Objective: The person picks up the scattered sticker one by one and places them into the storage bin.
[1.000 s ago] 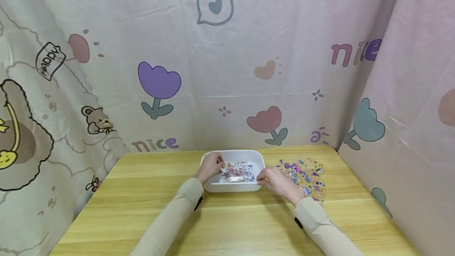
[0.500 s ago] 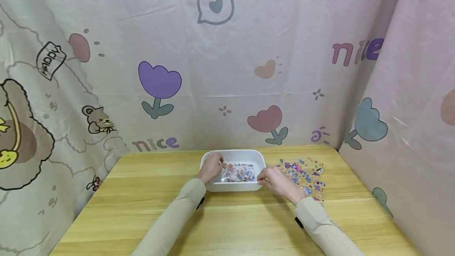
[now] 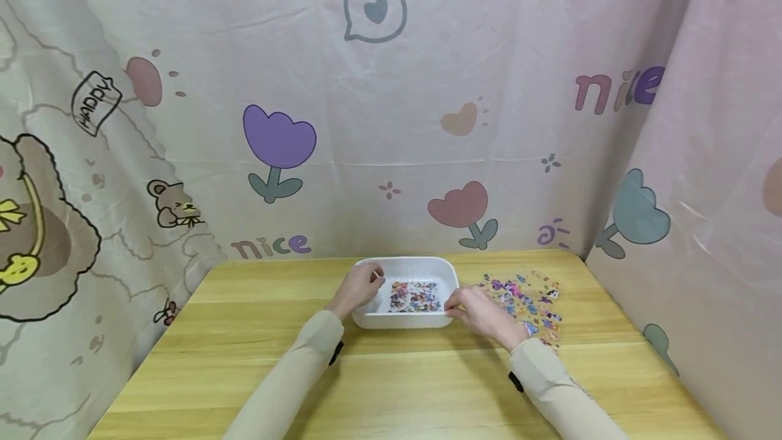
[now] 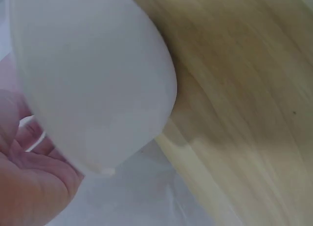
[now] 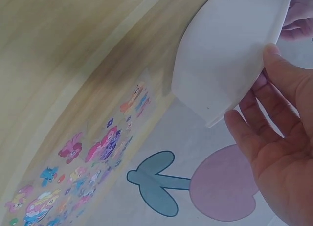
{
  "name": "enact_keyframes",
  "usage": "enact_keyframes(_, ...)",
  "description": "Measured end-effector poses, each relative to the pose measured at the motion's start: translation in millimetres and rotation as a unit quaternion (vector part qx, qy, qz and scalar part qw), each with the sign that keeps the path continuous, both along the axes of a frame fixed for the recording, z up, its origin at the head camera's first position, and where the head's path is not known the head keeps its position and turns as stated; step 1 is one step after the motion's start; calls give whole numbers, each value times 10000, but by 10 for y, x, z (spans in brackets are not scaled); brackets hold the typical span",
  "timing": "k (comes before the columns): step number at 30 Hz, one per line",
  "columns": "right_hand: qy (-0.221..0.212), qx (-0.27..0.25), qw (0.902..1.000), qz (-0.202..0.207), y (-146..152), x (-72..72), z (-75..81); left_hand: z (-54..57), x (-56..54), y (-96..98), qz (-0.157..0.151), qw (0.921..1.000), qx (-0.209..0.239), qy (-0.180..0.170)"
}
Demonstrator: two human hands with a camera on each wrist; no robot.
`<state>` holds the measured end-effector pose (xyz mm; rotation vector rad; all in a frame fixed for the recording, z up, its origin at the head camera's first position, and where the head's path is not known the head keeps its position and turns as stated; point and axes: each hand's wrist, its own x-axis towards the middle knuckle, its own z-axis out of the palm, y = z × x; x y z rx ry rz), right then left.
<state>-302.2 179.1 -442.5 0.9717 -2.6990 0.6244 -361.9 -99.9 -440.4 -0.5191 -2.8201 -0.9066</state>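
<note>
A white rectangular tray (image 3: 400, 320) sits near the back of the table. Inside it lies a sheet of small colourful stickers (image 3: 414, 297), flat on the bottom. My left hand (image 3: 357, 286) is over the tray's left end, fingertips beside the sheet and apart from it. In the left wrist view the tray wall partly hides that hand, and its fingers look loosely bent with nothing between them. With thumb and fingers, my right hand (image 3: 482, 314) grips the tray's rim at the right front corner. The right wrist view shows the thumb (image 5: 275, 57) against the rim.
Another clear sheet with colourful cartoon pony stickers (image 5: 100, 147) lies on the wooden table (image 3: 244, 358) to the tray's right, partly behind my right hand. A patterned curtain (image 3: 391, 121) hangs close behind the table's back edge and along both sides.
The sticker sheet in the tray, raised at the left fingertips before, now lies flat. My left hand has let go of it and drawn slightly left. The right hand stays on the rim.
</note>
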Motion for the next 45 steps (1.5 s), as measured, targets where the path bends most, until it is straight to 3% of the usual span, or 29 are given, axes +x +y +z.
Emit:
enact_keyframes(6,-110,-31,9999,-115,17,13,-1,15,66,-81,-297,9989,181,306)
enact_keyframes(11,-119,-101,9996,-244,34,17,-18,5,143,-154,-481,9966,-1,667)
enact_keyframes(17,51,-100,9991,-407,56,18,-39,9,214,-233,-464,9964,-128,695)
enact_keyframes(25,404,-404,9973,-468,117,5,-38,-2,323,-366,-632,9905,-434,1142)
enact_keyframes(31,457,-576,9912,-1099,262,5,-66,-45,443,-470,-749,9895,-583,1088)
enact_keyframes(37,-163,-246,9827,-1831,488,31,-75,-84,470,-525,-883,9868,-797,1098)
enact_keyframes(40,-649,-180,9760,-2072,630,62,-79,-94,480,-549,-916,9886,-714,963)
enact_keyframes(45,-948,142,9657,-2414,861,115,-76,-99,501,-575,-915,9917,-481,761)
